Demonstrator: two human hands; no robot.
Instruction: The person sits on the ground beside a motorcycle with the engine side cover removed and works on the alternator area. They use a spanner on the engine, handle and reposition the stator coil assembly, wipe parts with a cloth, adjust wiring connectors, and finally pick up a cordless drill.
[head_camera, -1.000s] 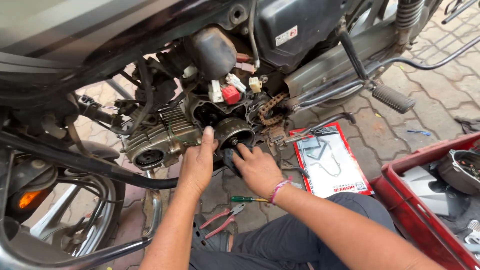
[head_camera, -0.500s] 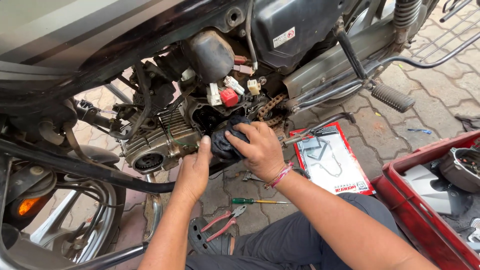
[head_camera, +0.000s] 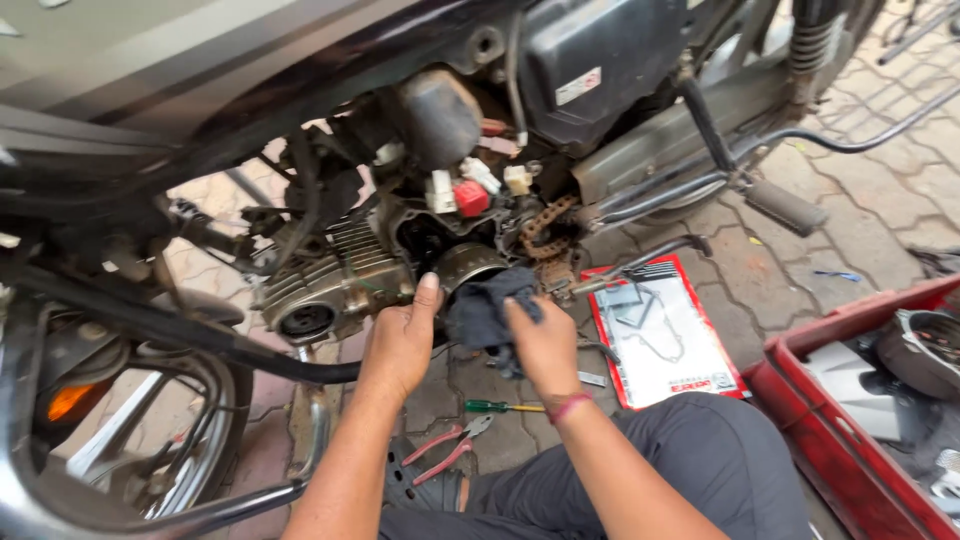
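Dark rag (head_camera: 480, 312), soft and limp, bunched at the open engine case (head_camera: 462, 262), just below picture centre. Right hand (head_camera: 545, 345) at 4 o'clock of it, fingers closed on the folds. Left hand (head_camera: 400, 340) at 9 o'clock, fingers loosely curled, thumb against the case. Likely oily; best pinched in a wad.

Head camera looks down, close over the motorcycle engine (head_camera: 340, 285)

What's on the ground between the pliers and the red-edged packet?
Head view: a green-handled screwdriver lies on the paving between the red-handled pliers and the packet. The right hand, gripping a dark rag, hangs above that stretch.
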